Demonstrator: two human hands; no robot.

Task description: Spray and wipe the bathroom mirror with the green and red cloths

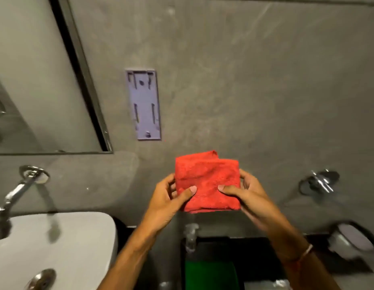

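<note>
Head view is showing the red cloth folded into a thick fuzzy square, hanging before the grey wall; left hand and right hand are pinching its side edges, thumbs pressing on top; green cloth is lying below.

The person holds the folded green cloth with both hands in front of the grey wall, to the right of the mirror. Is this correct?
Not quite. In the head view the cloth held by the left hand and right hand is the red cloth, not green. The rest stands: folded, before the grey wall, right of the mirror.
</note>
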